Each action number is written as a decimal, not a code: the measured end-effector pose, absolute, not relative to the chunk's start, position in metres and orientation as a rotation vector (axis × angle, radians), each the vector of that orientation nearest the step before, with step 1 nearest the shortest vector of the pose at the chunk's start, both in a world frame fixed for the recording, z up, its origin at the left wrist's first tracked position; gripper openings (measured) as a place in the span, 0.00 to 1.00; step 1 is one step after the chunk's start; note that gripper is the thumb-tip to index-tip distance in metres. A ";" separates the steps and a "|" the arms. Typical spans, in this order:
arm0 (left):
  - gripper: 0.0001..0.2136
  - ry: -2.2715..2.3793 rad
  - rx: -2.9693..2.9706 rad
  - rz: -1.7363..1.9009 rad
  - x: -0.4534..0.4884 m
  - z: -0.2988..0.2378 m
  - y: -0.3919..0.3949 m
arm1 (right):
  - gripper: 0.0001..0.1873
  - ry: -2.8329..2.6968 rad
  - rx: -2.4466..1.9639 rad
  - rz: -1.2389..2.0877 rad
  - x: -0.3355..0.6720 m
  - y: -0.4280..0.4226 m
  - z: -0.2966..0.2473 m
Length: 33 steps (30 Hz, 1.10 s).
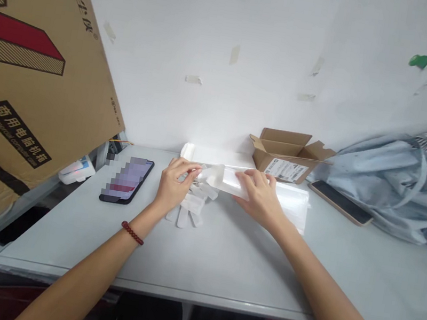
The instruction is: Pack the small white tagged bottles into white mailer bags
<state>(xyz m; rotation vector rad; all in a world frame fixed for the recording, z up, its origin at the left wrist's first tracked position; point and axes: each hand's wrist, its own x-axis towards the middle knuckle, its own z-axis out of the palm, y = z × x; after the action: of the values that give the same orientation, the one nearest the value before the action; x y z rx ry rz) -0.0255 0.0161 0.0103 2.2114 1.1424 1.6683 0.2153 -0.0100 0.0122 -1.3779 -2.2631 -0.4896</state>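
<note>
Plainly, "Commercial computer case" and the white characters "商用电脑机箱" show on the tall brown cardboard box with red block graphics (78, 76) leaning at my left; a white paper label (285, 170) on the small open brown cardboard carton (272, 160) by the wall carries print too small to read. At the centre of the pale grey desk (229, 265), my left hand (174, 181) pinches the left end of a long, clear plastic sleeve (229, 180) between thumb and forefinger, tips closed. My right hand (259, 195) grips the sleeve farther along, thumb on the near side, fingers curved over the top; its far end reaches past my wrist. Small, translucent white rounded strips (183, 217) fan out on the desktop just below my left fingers. A broad stretch of grey surface runs from them to the desk's straight front edge, beneath my forearms. Near my left hand lies a black smartphone (131, 182), its screen partly pixelated; well to the right, a dark-screened phone with a tan edge (340, 203) touches crumpled pale blue cloth (386, 182).
</note>
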 end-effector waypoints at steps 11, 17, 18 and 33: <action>0.06 1.080 2.203 1.684 -0.022 0.011 0.012 | 0.22 -2.279 -1.377 -0.609 0.211 -0.014 0.015; 0.06 0.951 2.047 1.558 -0.016 0.010 0.008 | 0.21 -2.286 -1.271 -0.603 0.203 -0.020 0.017; 0.07 0.922 2.019 1.489 -0.016 0.010 0.007 | 0.21 -2.286 -1.254 -0.595 0.203 -0.021 0.017; 0.11 1.600 2.050 0.864 -0.039 0.019 0.020 | 0.22 -2.222 -1.356 -0.502 0.218 -0.007 0.011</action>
<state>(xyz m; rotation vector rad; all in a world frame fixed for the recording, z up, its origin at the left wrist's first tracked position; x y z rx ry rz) -0.0393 0.0203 0.0189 2.0502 1.6001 0.8637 0.2181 -0.0073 0.0111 -1.3561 -2.2218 -0.5017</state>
